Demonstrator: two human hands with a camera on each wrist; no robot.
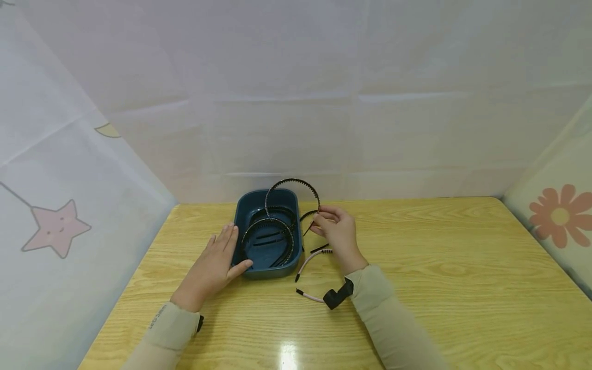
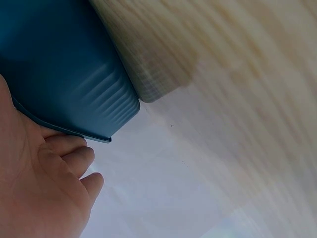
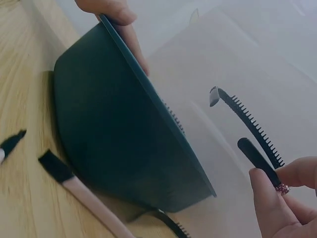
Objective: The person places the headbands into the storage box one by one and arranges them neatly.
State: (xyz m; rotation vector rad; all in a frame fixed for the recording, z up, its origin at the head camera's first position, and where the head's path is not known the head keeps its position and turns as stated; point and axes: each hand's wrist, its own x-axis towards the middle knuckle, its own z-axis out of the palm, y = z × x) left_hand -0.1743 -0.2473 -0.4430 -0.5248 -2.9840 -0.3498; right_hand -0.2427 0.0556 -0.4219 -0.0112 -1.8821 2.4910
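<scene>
A dark blue plastic bin (image 1: 270, 274) stands on the table against the back wall. My left hand (image 1: 210, 264) lies along its left rim with fingers extended, the thumb at the front rim; in the left wrist view the fingers touch the bin's outer side. Between thumb and fingertips, my right hand (image 1: 339, 231) pinches a black toothed headband (image 1: 292, 180) near one end, raised above the bin's right side. Small sparkly beads (image 3: 283, 189) show on this headband in the right wrist view. Inside the bin are several black headbands (image 1: 292, 240), one standing as an arch.
On the table right of the bin lie a pink headband with black tips (image 1: 304, 264) and another pink piece (image 1: 311, 296), partly hidden by the right wrist. A black headband (image 1: 320, 247) lies beside them. Pale cloth (image 1: 296, 123) hangs behind the wooden table (image 1: 439, 267).
</scene>
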